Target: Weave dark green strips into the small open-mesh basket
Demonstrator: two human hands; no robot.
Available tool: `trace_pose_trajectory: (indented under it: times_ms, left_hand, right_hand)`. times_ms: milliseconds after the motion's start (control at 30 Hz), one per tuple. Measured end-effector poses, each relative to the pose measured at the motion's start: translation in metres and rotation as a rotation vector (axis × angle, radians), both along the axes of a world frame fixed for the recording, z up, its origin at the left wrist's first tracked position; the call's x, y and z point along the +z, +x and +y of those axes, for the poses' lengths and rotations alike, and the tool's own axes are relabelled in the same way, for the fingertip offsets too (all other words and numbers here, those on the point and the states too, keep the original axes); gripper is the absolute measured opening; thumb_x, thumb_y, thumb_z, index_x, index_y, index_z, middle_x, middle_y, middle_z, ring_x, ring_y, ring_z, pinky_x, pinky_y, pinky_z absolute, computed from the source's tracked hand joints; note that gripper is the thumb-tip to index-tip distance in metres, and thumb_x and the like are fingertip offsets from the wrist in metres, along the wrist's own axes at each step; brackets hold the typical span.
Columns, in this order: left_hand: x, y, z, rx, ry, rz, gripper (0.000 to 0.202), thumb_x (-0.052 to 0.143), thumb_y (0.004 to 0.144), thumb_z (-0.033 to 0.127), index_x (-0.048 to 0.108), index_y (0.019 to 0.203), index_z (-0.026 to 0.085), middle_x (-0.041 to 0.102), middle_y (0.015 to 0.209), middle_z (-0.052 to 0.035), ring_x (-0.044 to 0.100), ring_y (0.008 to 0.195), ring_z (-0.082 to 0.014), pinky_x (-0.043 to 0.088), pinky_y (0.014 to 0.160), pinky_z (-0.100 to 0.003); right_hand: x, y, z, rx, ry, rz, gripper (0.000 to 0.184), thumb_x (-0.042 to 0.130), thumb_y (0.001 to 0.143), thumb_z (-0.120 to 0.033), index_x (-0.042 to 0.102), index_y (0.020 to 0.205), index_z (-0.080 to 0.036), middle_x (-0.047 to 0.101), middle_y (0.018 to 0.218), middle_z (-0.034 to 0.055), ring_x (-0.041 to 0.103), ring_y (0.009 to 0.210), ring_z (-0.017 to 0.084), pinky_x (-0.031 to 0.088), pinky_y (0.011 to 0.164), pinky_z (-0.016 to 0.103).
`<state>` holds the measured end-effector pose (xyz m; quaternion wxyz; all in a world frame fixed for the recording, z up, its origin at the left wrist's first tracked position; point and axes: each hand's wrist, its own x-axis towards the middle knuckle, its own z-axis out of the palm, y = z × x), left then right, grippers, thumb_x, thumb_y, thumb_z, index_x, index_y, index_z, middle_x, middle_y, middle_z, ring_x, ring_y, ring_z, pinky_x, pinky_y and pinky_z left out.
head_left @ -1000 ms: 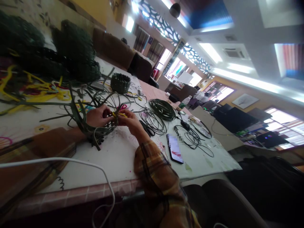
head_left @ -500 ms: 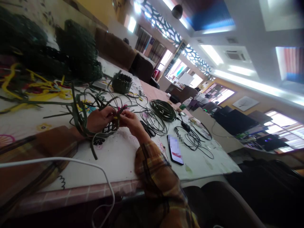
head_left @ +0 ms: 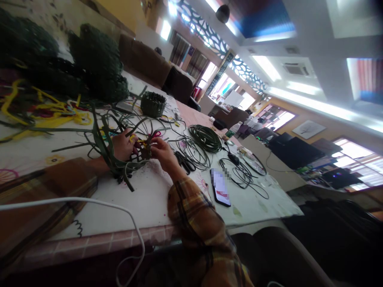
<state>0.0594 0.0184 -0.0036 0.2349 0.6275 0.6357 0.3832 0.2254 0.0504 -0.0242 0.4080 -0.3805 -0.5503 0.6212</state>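
Observation:
Between my hands is a partly woven basket [head_left: 140,154] of dark green flat strips, with long loose strips [head_left: 105,149] fanning out to the left and above. My left hand [head_left: 122,146] grips its left side, fingers curled near a bit of yellow strip [head_left: 140,141]. On the right side, my right hand [head_left: 163,153] pinches the weave with thumb and fingers. A pink-red strip [head_left: 156,134] shows just above the right fingertips. The exact strip under each fingertip is too small to make out.
Black-handled scissors [head_left: 187,162] lie right of my right hand, near a coil of green strip [head_left: 205,138]. A phone [head_left: 220,187] lies nearer the table edge. Behind stand a small woven basket [head_left: 153,104] and a dark green pile [head_left: 95,63]. A white cable [head_left: 128,213] crosses in front.
The woven piece has turned slightly, and its loose strips have swung down and right. Yellow strip shows more beside my left fingers. Both hands remain at the piece.

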Motion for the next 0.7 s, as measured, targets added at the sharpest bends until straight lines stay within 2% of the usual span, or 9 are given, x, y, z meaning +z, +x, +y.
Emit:
trace_pose_trajectory:
  times_ms: [100, 200, 367, 567, 700]
  left_hand:
    - [0.0, 0.001, -0.002, 0.017, -0.002, -0.02, 0.024, 0.036, 0.091, 0.038, 0.052, 0.092, 0.02, 0.073, 0.078, -0.0039, 0.069, 0.067, -0.0183, 0.045, 0.067, -0.027]
    - [-0.001, 0.0, -0.002, -0.045, 0.002, -0.011, 0.024, 0.04, 0.088, 0.041, 0.053, 0.088, 0.02, 0.071, 0.07, -0.0025, 0.067, 0.063, -0.019, 0.046, 0.067, -0.028]
    - [-0.008, 0.001, -0.001, -0.115, 0.041, 0.024, 0.021, 0.046, 0.085, 0.041, 0.054, 0.088, 0.022, 0.065, 0.059, 0.0009, 0.065, 0.064, -0.0192, 0.044, 0.067, -0.028]
    - [-0.004, -0.001, -0.003, -0.092, 0.036, 0.036, 0.026, 0.042, 0.086, 0.042, 0.056, 0.092, 0.02, 0.067, 0.062, -0.0009, 0.064, 0.061, -0.0196, 0.047, 0.068, -0.03]
    - [-0.005, -0.002, -0.001, -0.113, 0.035, 0.043, 0.028, 0.05, 0.08, 0.045, 0.058, 0.087, 0.02, 0.072, 0.076, -0.0044, 0.066, 0.07, -0.0206, 0.047, 0.069, -0.029]
  right_hand:
    - [-0.002, -0.002, 0.001, -0.02, -0.01, 0.001, 0.019, 0.073, 0.082, -0.02, 0.055, 0.089, -0.019, 0.067, 0.069, -0.0069, 0.065, 0.056, 0.008, 0.056, 0.06, 0.02]
    - [-0.004, -0.003, 0.002, -0.082, -0.003, 0.032, 0.012, 0.067, 0.085, -0.018, 0.058, 0.093, -0.019, 0.068, 0.069, -0.0067, 0.064, 0.055, 0.008, 0.053, 0.056, 0.018]
    - [-0.003, 0.008, 0.009, -0.027, -0.06, -0.028, 0.013, 0.075, 0.078, -0.022, 0.065, 0.084, -0.014, 0.068, 0.066, -0.0035, 0.063, 0.056, 0.008, 0.055, 0.06, 0.019]
    - [-0.005, 0.011, 0.009, 0.062, -0.138, -0.089, 0.016, 0.079, 0.072, -0.022, 0.066, 0.077, -0.014, 0.067, 0.063, -0.003, 0.063, 0.058, 0.01, 0.057, 0.062, 0.023]
    - [-0.011, 0.001, 0.004, 0.041, -0.122, -0.081, 0.019, 0.082, 0.069, -0.023, 0.066, 0.074, -0.014, 0.062, 0.059, -0.0049, 0.056, 0.053, 0.008, 0.05, 0.056, 0.02]
